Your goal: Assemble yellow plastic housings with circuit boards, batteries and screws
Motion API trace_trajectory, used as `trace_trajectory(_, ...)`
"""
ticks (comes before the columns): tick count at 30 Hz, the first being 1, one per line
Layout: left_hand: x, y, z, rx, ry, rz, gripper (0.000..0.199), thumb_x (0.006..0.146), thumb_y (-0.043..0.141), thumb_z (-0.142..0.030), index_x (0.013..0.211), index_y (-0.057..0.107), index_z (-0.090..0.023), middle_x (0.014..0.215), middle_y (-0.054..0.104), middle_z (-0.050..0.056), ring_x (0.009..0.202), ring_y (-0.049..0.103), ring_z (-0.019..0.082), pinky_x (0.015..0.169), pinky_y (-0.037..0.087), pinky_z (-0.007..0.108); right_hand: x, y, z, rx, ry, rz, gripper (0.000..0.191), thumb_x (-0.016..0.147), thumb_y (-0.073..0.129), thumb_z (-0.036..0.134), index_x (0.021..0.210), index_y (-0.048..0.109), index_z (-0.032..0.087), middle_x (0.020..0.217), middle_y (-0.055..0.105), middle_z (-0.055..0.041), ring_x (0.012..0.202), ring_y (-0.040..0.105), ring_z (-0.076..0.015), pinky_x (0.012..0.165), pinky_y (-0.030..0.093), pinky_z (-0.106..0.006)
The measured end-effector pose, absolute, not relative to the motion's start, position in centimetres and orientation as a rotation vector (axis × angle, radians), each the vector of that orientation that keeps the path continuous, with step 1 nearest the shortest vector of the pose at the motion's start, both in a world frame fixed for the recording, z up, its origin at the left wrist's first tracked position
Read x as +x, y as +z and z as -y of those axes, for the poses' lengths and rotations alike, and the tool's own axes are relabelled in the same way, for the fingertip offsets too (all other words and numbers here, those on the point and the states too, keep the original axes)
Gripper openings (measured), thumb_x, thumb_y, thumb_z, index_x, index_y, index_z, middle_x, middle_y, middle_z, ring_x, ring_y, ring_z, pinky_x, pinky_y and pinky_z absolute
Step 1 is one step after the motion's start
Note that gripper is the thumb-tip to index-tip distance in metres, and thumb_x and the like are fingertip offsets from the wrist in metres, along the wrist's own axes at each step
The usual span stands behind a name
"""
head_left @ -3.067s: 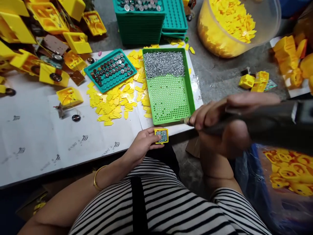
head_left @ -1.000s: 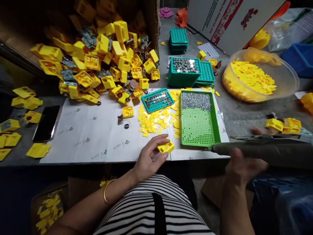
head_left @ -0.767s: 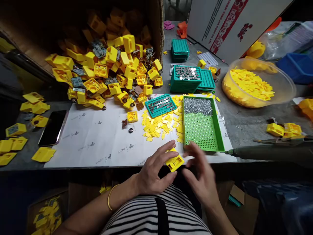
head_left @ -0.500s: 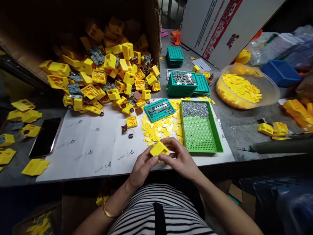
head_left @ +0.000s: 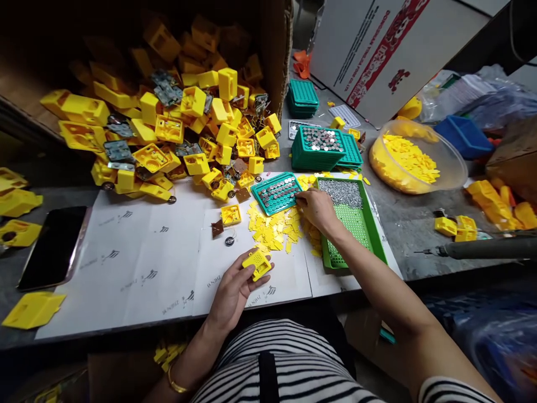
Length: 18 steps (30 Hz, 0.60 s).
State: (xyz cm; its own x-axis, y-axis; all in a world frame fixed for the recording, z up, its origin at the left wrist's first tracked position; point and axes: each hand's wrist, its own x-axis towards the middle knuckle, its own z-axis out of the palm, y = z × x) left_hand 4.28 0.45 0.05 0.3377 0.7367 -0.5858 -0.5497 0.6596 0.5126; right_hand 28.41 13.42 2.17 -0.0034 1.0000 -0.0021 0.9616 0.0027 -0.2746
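My left hand [head_left: 232, 288] is closed around a small yellow plastic housing [head_left: 257, 264], tilted so that its dotted grille and an opening face up. Farther forward, my right hand [head_left: 318, 207] is at the right edge of a teal tray [head_left: 268, 209], its fingertips pressed together. Rows of small silver button cells [head_left: 277, 190] lie in that tray. What the right fingertips pinch, if anything, is too small to make out. Loose flat yellow pieces [head_left: 274, 226] are spread between the hands. An opened yellow housing [head_left: 231, 215] lies beside a round black part [head_left: 229, 241].
A green perforated tray [head_left: 381, 246] with small metal pieces lies under my right forearm. Behind stand stacked teal trays [head_left: 314, 159] and a clear bowl [head_left: 455, 168] of yellow pieces. A carton [head_left: 285, 61] spills yellow housings at left, near a phone [head_left: 52, 246]. A screwdriver tip [head_left: 428, 251] points in from the right.
My right hand has let go of the yellow housing and reached forward to the teal tray. The left hand keeps the housing, now a little farther left. The view has shifted slightly.
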Motion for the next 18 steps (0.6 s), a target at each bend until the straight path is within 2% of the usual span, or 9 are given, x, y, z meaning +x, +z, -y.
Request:
trace_trajectory(6, 4.4, 0.3, -0.7, 0.263, 0.814, -0.892, 0.049, 0.078, 0.071, -0.026, 0.124, 0.055, -0.016, 0.115, 0.07, 0.013, 0.105, 0.068, 0.026, 0.084, 0.058, 0.035, 28.8, 3.8, -14.4, -1.986, 0.418, 2.09, 0.019, 0.086, 0.056, 0.018, 0.095, 0.073, 0.016, 0.092, 0.069, -0.0083, 0.078, 0.06, -0.0164, 0.073, 0.043, -0.031)
trace_trajectory(10, 4.5, 0.3, -0.7, 0.276, 0.816, -0.893, 0.049, 0.078, 0.071, -0.027, 0.124, 0.055, -0.016, 0.115, 0.07, 0.013, 0.108, 0.067, 0.027, 0.083, 0.058, 0.034, 29.0, 4.0, -15.8, -1.97, 0.525, 2.069, 0.014, 0.084, 0.062, 0.021, 0.091, 0.073, 0.016, 0.081, 0.071, -0.0047, 0.071, 0.062, -0.0143, 0.068, 0.044, -0.029)
trace_trajectory(14, 4.4, 0.4, -0.7, 0.275, 0.813, -0.896, 0.049, 0.079, 0.071, -0.028, 0.124, 0.055, -0.016, 0.116, 0.07, 0.013, 0.108, 0.067, 0.028, 0.082, 0.058, 0.034, 29.0, 3.8, -16.4, -1.991, 0.569, 2.076, 0.017, 0.081, 0.065, 0.021, 0.093, 0.075, 0.016, 0.078, 0.072, -0.005, 0.068, 0.062, -0.015, 0.065, 0.044, -0.029)
trace_trajectory(18, 4.4, 0.4, -0.9, 0.271, 0.817, -0.882, 0.048, 0.08, 0.07, -0.026, 0.124, 0.054, -0.015, 0.116, 0.07, 0.014, 0.107, 0.068, 0.028, 0.081, 0.058, 0.033, 28.7, 3.7, -16.5, -2.024, 0.54, 2.116, 0.02, 0.08, 0.064, 0.017, 0.095, 0.077, 0.018, 0.081, 0.073, -0.0067, 0.073, 0.064, -0.0176, 0.068, 0.044, -0.031)
